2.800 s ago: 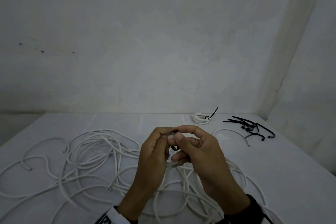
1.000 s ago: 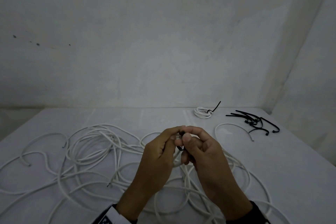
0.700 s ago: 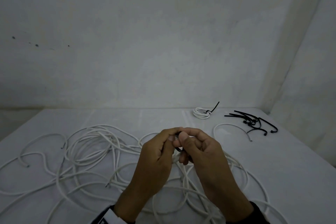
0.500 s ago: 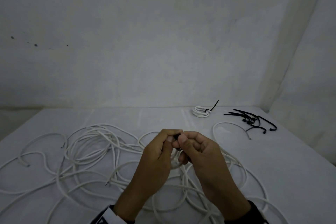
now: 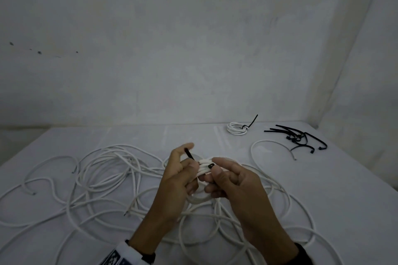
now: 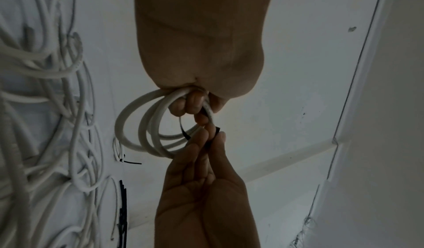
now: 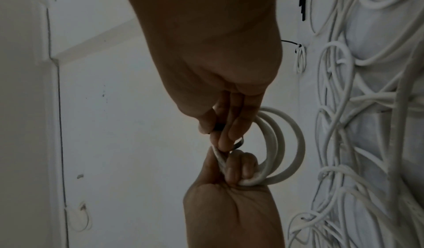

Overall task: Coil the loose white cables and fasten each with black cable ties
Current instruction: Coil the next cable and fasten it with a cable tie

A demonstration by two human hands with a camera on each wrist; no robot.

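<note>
I hold a small white cable coil (image 5: pixel 203 169) up over the table between both hands. My left hand (image 5: pixel 189 161) grips one side of the coil with curled fingers (image 6: pixel 192 103). The tail of a black cable tie (image 5: pixel 189 153) sticks up between its thumb and forefinger. My right hand (image 5: pixel 212 168) pinches the tie's head (image 5: pixel 210 165) against the coil. The right wrist view shows that pinch (image 7: pixel 218 127) and the coil's loops (image 7: pixel 296 143) hanging to the side. The tie's band (image 6: pixel 184 134) wraps round the coil strands.
A tangle of loose white cables (image 5: pixel 107 178) covers the white table (image 5: pixel 344 200) under and left of my hands. At the back right lie a tied coil (image 5: pixel 236 130), a pile of black cable ties (image 5: pixel 297 137) and one short loose cable (image 5: pixel 271 146). Walls close the back and right.
My hands have drawn a little apart. The tie's tail now sticks out up and left from my left hand, and the white coil shows between the hands.
</note>
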